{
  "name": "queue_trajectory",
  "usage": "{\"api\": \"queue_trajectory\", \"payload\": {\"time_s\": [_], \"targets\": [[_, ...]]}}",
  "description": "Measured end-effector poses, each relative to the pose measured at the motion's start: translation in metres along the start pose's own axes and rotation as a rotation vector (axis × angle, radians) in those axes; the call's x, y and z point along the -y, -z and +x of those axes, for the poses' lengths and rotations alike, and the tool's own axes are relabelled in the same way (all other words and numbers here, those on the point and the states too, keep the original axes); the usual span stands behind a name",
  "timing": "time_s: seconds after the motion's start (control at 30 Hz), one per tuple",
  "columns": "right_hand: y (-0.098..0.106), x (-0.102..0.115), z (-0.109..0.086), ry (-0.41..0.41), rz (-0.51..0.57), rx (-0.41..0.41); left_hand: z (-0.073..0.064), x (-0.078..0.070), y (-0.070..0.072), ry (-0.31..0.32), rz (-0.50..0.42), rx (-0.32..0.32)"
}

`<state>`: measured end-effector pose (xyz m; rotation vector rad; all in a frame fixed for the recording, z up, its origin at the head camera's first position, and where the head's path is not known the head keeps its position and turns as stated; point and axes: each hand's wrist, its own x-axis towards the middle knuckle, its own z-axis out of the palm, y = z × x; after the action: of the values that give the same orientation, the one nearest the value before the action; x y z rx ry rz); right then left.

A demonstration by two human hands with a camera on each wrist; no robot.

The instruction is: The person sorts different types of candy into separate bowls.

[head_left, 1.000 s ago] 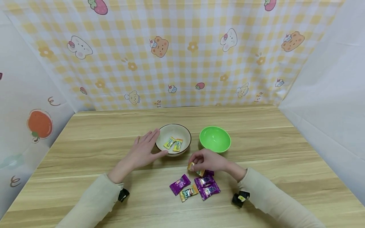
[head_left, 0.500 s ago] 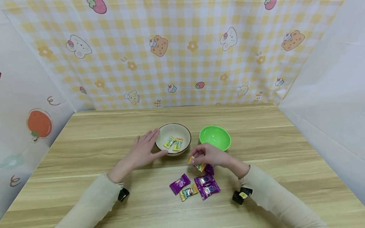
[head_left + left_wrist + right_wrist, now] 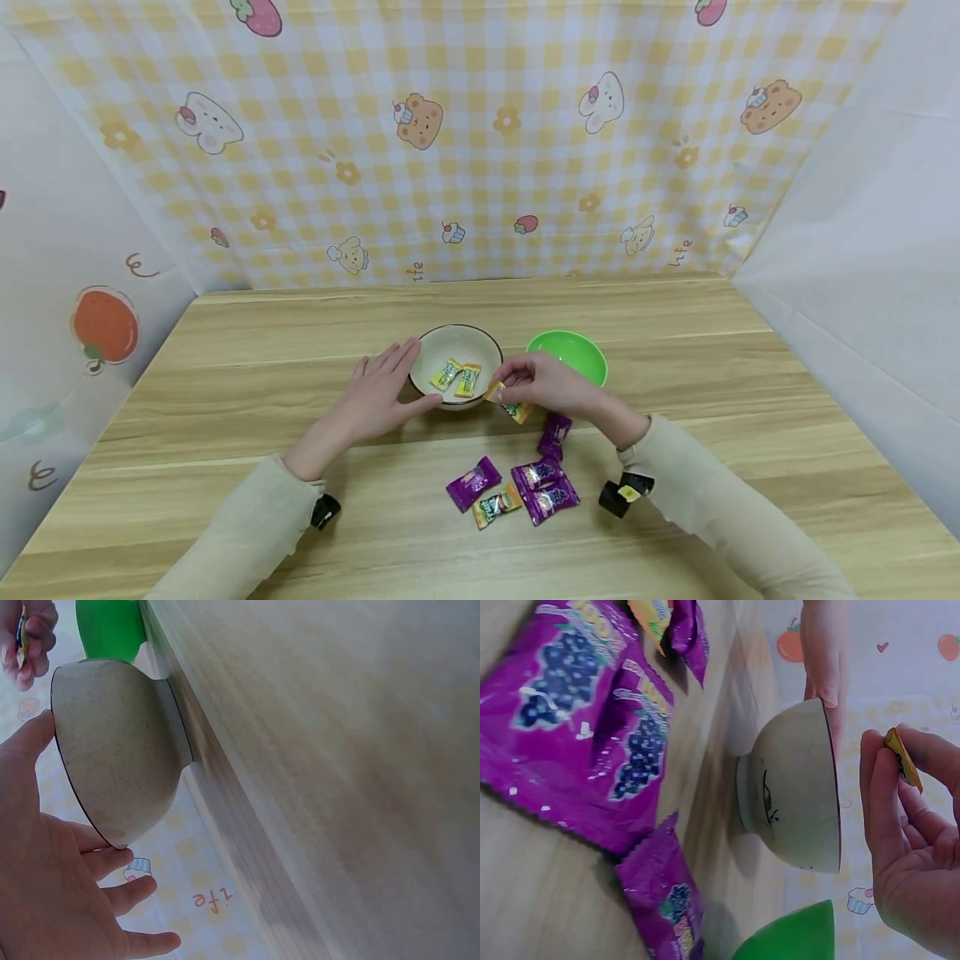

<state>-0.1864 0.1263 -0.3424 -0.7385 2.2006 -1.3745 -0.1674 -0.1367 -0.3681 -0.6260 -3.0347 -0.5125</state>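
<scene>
Partly hidden, a yellow candy is pinched by right fingers; left fingers splay.

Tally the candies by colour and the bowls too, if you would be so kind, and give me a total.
Purple candies: 4
Yellow or orange candies: 4, including the one in the right hand
Bowls: 2
Total: 10

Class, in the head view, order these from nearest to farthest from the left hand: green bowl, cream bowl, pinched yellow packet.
1. Cream bowl: touching the left hand.
2. Yellow packet: pinched in the right hand, by the cream bowl's right side.
3. Green bowl: farther right, partly hidden by the right hand.
</scene>
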Motion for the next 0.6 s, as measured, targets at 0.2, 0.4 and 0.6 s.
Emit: {"api": "queue_trajectory", "payload": {"time_s": [0.2, 0.4, 0.6], "targets": [[0.001, 0.003, 0.006, -0.021, 0.018, -0.023, 0.001, 0.001, -0.001, -0.001, 0.003, -0.003], [0.001, 0.004, 0.013, -0.031, 0.013, -0.057, 0.001, 0.001, -0.001, 0.001, 0.005, 0.005], [0.0, 0.004, 0.021, -0.04, 0.039, -0.106, 0.001, 0.002, -0.001, 0.0, 0.002, 0.013]]}}
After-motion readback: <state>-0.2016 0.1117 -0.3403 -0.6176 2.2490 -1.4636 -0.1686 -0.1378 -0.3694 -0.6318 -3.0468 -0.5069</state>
